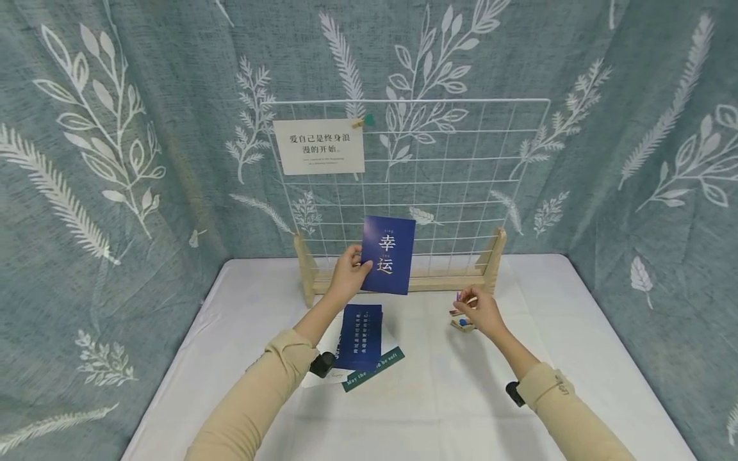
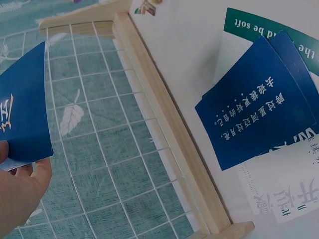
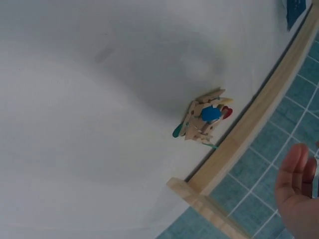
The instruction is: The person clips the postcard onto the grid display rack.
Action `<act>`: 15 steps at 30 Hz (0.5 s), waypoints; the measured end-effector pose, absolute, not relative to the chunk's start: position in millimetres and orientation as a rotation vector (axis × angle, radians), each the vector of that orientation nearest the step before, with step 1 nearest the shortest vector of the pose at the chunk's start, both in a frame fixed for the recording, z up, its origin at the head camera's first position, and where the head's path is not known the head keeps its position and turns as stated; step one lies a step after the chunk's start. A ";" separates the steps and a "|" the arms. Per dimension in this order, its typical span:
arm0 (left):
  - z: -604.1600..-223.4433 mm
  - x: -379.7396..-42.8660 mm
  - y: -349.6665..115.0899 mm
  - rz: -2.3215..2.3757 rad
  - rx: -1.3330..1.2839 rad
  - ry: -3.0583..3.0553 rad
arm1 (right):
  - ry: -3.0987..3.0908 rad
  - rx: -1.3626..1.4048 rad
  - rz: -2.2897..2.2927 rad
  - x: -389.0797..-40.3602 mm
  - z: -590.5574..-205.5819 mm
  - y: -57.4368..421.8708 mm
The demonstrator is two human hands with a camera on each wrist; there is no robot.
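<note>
My left hand [image 1: 348,276] holds a dark blue card [image 1: 398,256] upright by its left edge, thumb on the front, before the white wire grid [image 1: 438,192]. Large white characters stand on the card. On the right, my right hand [image 1: 483,312] pinches a small purple-topped clothespin [image 1: 459,297] between thumb and fingers, mostly hidden by them. Below that hand lies a little pile of wooden clothespins [image 3: 202,119] with blue, red and green decorations. A white card [image 1: 319,147] hangs at the grid's upper left from a clothespin [image 1: 359,123] with a green end.
Several blue cards [image 1: 362,336] overlap on the white tablecloth [image 1: 438,397] beneath my left forearm. A green strip [image 1: 375,369] with white lettering and white cards [image 2: 264,179] lie around them. Wooden feet [image 1: 493,259] support the grid; patterned curtains [image 1: 173,128] surround the table.
</note>
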State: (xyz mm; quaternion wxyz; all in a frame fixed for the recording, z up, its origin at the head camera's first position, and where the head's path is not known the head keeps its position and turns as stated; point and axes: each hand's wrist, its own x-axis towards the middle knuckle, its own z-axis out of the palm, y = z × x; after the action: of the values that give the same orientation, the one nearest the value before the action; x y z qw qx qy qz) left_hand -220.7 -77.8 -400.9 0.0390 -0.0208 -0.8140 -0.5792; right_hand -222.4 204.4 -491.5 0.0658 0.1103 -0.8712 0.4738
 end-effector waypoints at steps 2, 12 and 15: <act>-399.9 -222.7 -77.1 -1.777 -0.069 -2.493 | -2.630 0.344 1.417 -222.8 -490.1 205.3; -389.9 -228.3 -72.2 -1.776 -0.102 -2.485 | -2.547 0.383 1.594 -223.3 -486.5 204.1; -388.0 -231.1 -70.9 -1.773 -0.116 -2.486 | -2.521 0.391 1.658 -222.4 -485.1 202.4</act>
State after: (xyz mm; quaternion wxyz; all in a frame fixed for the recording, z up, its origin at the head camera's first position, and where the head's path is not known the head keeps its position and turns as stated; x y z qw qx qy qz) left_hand -231.1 -70.9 -388.0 0.0430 -0.0379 -0.8129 -0.5796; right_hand -222.4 202.4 -485.1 0.0493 0.1283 -0.8276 0.5442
